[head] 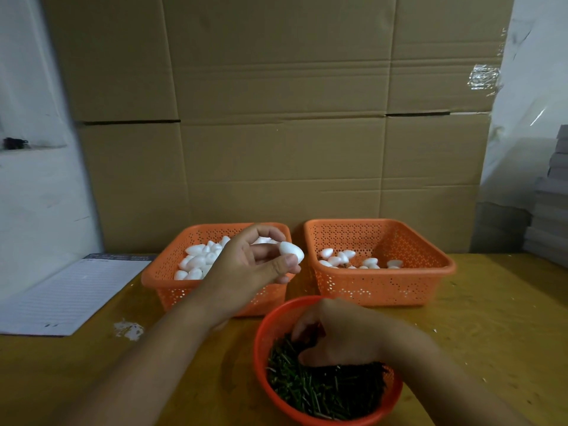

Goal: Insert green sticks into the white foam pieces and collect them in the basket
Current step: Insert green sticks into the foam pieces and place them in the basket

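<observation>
My left hand pinches a white egg-shaped foam piece between thumb and fingers, raised above the left orange basket, which is heaped with plain foam pieces. My right hand reaches down into the round red bowl with its fingers curled among the green sticks. Whether it holds a stick is hidden. The right orange basket holds several foam pieces on its floor.
A lined white sheet on a dark pad lies at the left of the yellow wooden table. A white torn scrap is stuck to the tabletop. Cardboard boxes form a wall behind the baskets. Grey stacked boxes stand at the right.
</observation>
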Available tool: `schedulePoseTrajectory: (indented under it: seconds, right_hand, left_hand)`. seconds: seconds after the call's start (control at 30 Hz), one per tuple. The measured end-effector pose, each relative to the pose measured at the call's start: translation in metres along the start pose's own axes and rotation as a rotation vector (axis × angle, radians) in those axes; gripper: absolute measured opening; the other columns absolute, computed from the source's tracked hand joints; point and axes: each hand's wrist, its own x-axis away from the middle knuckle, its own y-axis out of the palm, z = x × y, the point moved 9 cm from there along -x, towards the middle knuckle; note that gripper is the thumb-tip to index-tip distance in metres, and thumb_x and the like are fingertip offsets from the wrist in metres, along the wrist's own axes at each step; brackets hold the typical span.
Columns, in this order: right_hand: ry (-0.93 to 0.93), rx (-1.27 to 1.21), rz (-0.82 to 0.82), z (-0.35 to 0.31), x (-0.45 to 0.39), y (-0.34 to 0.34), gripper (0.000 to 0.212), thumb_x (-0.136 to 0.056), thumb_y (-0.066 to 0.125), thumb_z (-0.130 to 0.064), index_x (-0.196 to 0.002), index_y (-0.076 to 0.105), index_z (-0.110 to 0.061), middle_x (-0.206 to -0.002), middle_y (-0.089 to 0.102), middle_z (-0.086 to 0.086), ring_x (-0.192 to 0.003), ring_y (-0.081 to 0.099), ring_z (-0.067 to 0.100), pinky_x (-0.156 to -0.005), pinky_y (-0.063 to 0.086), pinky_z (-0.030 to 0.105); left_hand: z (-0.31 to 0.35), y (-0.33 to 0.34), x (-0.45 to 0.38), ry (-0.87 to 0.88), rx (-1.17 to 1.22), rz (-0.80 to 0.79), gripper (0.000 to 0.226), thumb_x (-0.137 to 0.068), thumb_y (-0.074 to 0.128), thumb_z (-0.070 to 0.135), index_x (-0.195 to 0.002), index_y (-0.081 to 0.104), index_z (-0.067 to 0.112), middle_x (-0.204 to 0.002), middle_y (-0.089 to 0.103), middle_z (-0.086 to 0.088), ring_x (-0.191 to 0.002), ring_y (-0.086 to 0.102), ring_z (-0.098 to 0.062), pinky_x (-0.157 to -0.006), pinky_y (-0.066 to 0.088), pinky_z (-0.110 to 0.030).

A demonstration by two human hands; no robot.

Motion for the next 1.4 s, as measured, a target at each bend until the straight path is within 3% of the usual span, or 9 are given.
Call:
schedulePoseTrajectory:
  seconds: [0.1,0.33,0.6,0.73,0.93,1.07,1.17,1.4]
  right_hand:
    - [-0.002,-0.004,-0.001,-0.002,0.000,0.001,0.033,-0.083,0.072,-0.038,-0.116,0.069,-0.035,-0.093,0.058,-0.022,-0.073,0.050,-0.011,-0.068,0.037,0.007]
    - [-0.013,-0.015,0.007,-0.005,0.002,0.001,0.026,-0.084,0.072,-0.034,-0.110,0.074,-0.032,-0.107,0.070,-0.014,-0.087,0.057,-0.003,-0.076,0.043,0.013]
    - [-0.018,-0.015,0.007,-0.006,0.002,0.001,0.026,-0.085,0.072,-0.032,-0.111,0.074,-0.030,-0.108,0.070,-0.012,-0.083,0.053,-0.006,-0.063,0.035,0.000]
    - [-0.018,-0.025,0.008,-0.005,0.002,0.001,0.026,-0.085,0.072,-0.032,-0.111,0.075,-0.030,-0.107,0.071,-0.012,-0.083,0.055,-0.006,-0.064,0.035,-0.001]
    - [-0.023,-0.046,0.011,-0.007,0.001,0.002,0.024,-0.084,0.073,-0.032,-0.108,0.076,-0.029,-0.100,0.069,-0.018,-0.074,0.053,-0.011,-0.067,0.036,0.002]
    - [-0.026,-0.044,0.016,-0.009,0.000,0.002,0.023,-0.084,0.072,-0.030,-0.106,0.076,-0.029,-0.102,0.071,-0.015,-0.081,0.056,-0.006,-0.073,0.042,0.009]
    - [-0.027,-0.039,0.022,-0.009,0.000,0.001,0.023,-0.084,0.071,-0.028,-0.106,0.076,-0.028,-0.100,0.070,-0.016,-0.083,0.055,-0.006,-0.070,0.039,0.005]
    - [-0.023,-0.025,0.022,-0.009,0.001,0.000,0.023,-0.083,0.071,-0.027,-0.106,0.075,-0.027,-0.097,0.071,-0.014,-0.079,0.055,-0.005,-0.068,0.039,0.005]
  left_hand:
    - [-0.002,0.000,0.001,-0.030,0.057,-0.002,0.045,-0.075,0.075,0.022,-0.115,0.061,0.008,-0.099,0.076,-0.015,-0.092,0.074,-0.026,-0.076,0.060,-0.028]
    - [-0.008,0.006,0.004,-0.092,0.135,-0.035,0.047,-0.076,0.075,0.022,-0.122,0.068,0.016,-0.112,0.074,-0.011,-0.099,0.073,-0.028,-0.078,0.059,-0.028]
    - [-0.012,0.003,0.005,-0.117,0.172,-0.026,0.045,-0.077,0.077,0.021,-0.122,0.071,0.021,-0.116,0.072,-0.011,-0.102,0.072,-0.027,-0.077,0.057,-0.026]
    - [-0.013,0.002,0.005,-0.119,0.158,-0.033,0.047,-0.072,0.082,0.017,-0.117,0.074,0.027,-0.117,0.072,-0.010,-0.104,0.072,-0.025,-0.078,0.057,-0.026]
    - [-0.013,0.002,0.007,-0.136,0.157,-0.024,0.047,-0.080,0.078,0.023,-0.125,0.067,0.018,-0.100,0.074,-0.008,-0.090,0.071,-0.018,-0.077,0.057,-0.025]
    - [-0.013,0.002,0.010,-0.149,0.150,-0.028,0.036,-0.083,0.070,0.040,-0.105,0.075,0.012,-0.093,0.072,-0.009,-0.083,0.069,-0.018,-0.073,0.057,-0.026]
    - [-0.013,0.005,0.012,-0.152,0.133,-0.058,0.034,-0.089,0.068,0.049,-0.089,0.077,0.016,-0.089,0.071,-0.008,-0.082,0.069,-0.018,-0.074,0.057,-0.027]
    - [-0.011,0.007,0.011,-0.143,0.206,-0.079,0.037,-0.081,0.065,0.055,-0.084,0.078,0.022,-0.087,0.071,-0.005,-0.080,0.069,-0.016,-0.072,0.057,-0.027]
